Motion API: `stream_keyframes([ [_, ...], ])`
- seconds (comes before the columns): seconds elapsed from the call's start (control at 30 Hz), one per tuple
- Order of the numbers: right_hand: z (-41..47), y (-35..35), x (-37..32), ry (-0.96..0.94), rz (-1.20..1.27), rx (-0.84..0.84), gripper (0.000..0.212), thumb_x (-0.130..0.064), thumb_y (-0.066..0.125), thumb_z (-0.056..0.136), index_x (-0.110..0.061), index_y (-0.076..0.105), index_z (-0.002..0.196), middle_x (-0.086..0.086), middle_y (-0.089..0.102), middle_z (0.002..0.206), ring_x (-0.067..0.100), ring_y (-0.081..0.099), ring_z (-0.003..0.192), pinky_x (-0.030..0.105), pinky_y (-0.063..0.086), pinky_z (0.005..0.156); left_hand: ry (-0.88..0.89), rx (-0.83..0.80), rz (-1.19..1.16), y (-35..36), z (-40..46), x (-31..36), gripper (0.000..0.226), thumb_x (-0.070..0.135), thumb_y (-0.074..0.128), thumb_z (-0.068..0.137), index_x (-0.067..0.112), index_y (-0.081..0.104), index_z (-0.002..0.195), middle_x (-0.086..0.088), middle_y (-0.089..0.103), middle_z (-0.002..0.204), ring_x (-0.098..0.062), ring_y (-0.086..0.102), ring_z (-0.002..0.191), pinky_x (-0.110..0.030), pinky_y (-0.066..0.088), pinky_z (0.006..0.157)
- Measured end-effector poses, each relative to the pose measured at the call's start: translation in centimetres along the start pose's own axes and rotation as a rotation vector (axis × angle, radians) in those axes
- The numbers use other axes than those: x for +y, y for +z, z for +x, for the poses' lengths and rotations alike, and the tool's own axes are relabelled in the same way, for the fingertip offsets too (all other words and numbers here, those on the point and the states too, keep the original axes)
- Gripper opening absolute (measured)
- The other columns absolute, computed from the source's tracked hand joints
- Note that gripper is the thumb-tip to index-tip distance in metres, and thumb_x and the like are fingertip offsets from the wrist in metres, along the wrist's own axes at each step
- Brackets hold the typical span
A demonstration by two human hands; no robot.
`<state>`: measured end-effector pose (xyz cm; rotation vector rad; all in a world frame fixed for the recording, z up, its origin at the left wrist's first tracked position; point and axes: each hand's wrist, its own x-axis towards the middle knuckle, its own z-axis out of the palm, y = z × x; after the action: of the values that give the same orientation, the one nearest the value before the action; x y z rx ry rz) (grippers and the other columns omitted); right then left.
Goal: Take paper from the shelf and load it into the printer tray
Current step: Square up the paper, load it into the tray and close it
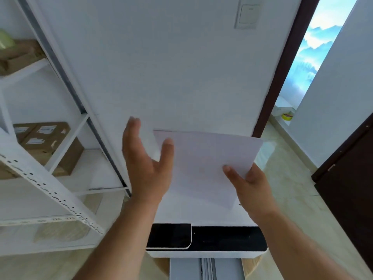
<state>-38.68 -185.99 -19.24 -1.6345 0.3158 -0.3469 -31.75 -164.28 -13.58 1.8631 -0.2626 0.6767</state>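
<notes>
A white sheet of paper [203, 158] is held flat in the air above the white printer [201, 215]. My right hand [249, 184] grips its near right corner, thumb on top. Spread wide, my left hand [146, 164] is at the sheet's left edge, thumb over the paper and fingers apart; I cannot tell whether it touches. The printer has a black front panel [228, 239], and a grey tray [205, 268] sticks out below it toward me. At the left stands the white metal shelf [50, 176].
Brown cardboard boxes [46, 142] sit on the shelf's middle level, more on the upper one. A white wall with a switch [248, 15] rises behind the printer. An open doorway [298, 93] lies to the right, a dark door [351, 188] at the far right.
</notes>
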Motion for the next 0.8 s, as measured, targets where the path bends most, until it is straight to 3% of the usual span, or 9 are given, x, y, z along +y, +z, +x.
stream_keyframes([
  [0.07, 0.2, 0.0, 0.0, -0.002, 0.015, 0.01, 0.025, -0.028, 0.073, 0.098, -0.029, 0.072, 0.123, -0.011, 0.081, 0.114, 0.012, 0.075, 0.11, 0.05, 0.056, 0.104, -0.421, -0.18, -0.373, -0.2, -0.1, -2.9, 0.085, 0.051, 0.064, 0.081, 0.018, 0.038, 0.154, 0.003, 0.046, 0.158, -0.008, 0.044, 0.145, -0.041, 0.034, 0.124],
  [0.17, 0.4, 0.2, 0.3, 0.011, 0.05, 0.018, 0.027, -0.023, 0.073, 0.098, -0.026, 0.071, 0.125, -0.009, 0.081, 0.116, 0.015, 0.075, 0.113, 0.045, 0.055, 0.103, -0.585, -0.402, -0.401, 0.8, -0.7, -6.0, 0.038, 0.025, 0.064, 0.088, 0.019, 0.066, 0.126, 0.009, 0.076, 0.122, -0.013, 0.066, 0.123, -0.035, 0.049, 0.11],
  [0.23, 0.4, 0.4, 0.8, 0.057, 0.04, 0.004, 0.026, -0.025, 0.073, 0.098, -0.03, 0.07, 0.123, -0.017, 0.081, 0.112, 0.015, 0.073, 0.113, 0.04, 0.055, 0.093, -0.597, -0.439, -0.331, 1.3, -1.5, -6.8, 0.026, 0.017, 0.064, 0.092, 0.019, 0.07, 0.117, 0.005, 0.078, 0.117, -0.017, 0.07, 0.117, -0.044, 0.048, 0.112],
  [0.3, 0.3, 0.6, 1.3, 0.102, 0.03, 0.011, 0.024, -0.027, 0.072, 0.099, -0.035, 0.069, 0.122, -0.024, 0.079, 0.107, 0.012, 0.072, 0.111, 0.036, 0.052, 0.083, -0.535, -0.466, -0.222, 1.5, -2.3, -6.9, 0.02, 0.018, 0.063, 0.097, 0.024, 0.064, 0.116, 0.008, 0.074, 0.118, -0.012, 0.066, 0.117, -0.041, 0.045, 0.113],
  [0.4, 0.0, 0.8, 2.1, 0.088, 0.044, 0.039, 0.028, -0.026, 0.072, 0.099, -0.031, 0.069, 0.126, -0.015, 0.08, 0.115, 0.013, 0.073, 0.114, 0.037, 0.053, 0.096, -0.477, -0.457, -0.201, 1.6, -3.5, -6.8, 0.029, 0.019, 0.058, 0.101, 0.025, 0.056, 0.13, 0.011, 0.066, 0.13, -0.006, 0.058, 0.126, -0.031, 0.04, 0.113],
  [0.53, -0.2, 1.2, 3.5, 0.143, 0.021, 0.053, 0.032, -0.024, 0.072, 0.099, -0.029, 0.069, 0.13, -0.012, 0.08, 0.116, 0.016, 0.071, 0.117, 0.039, 0.052, 0.105, -0.541, -0.493, -0.081, 1.8, -4.8, -7.5, 0.029, 0.021, 0.054, 0.105, 0.017, 0.05, 0.134, 0.002, 0.061, 0.133, -0.02, 0.055, 0.13, -0.036, 0.038, 0.115],
  [0.63, -0.5, 1.4, 3.1, 0.152, 0.027, 0.072, 0.033, -0.022, 0.07, 0.1, -0.026, 0.067, 0.133, -0.012, 0.077, 0.118, 0.019, 0.069, 0.119, 0.042, 0.051, 0.109, -0.512, -0.498, -0.033, 1.8, -5.0, -6.7, 0.036, 0.022, 0.052, 0.106, 0.012, 0.046, 0.14, -0.001, 0.058, 0.141, -0.021, 0.051, 0.135, -0.03, 0.034, 0.113],
  [0.7, -1.3, 1.2, 2.5, 0.129, 0.003, 0.083, 0.034, -0.025, 0.072, 0.098, -0.028, 0.067, 0.131, -0.012, 0.078, 0.117, 0.016, 0.07, 0.117, 0.044, 0.051, 0.11, -0.454, -0.488, -0.012, 0.9, -4.9, -5.6, 0.037, 0.022, 0.053, 0.106, 0.01, 0.047, 0.14, -0.001, 0.06, 0.137, -0.018, 0.055, 0.129, -0.025, 0.036, 0.108],
  [0.8, -4.1, 0.0, 2.1, 0.135, 0.005, 0.065, 0.03, -0.022, 0.073, 0.097, -0.025, 0.071, 0.127, -0.008, 0.08, 0.119, 0.016, 0.073, 0.116, 0.04, 0.054, 0.105, -0.444, -0.506, -0.115, -1.7, -5.6, -4.1, 0.02, 0.019, 0.059, 0.102, 0.017, 0.058, 0.122, 0.005, 0.072, 0.116, -0.015, 0.068, 0.108, -0.028, 0.048, 0.094],
])
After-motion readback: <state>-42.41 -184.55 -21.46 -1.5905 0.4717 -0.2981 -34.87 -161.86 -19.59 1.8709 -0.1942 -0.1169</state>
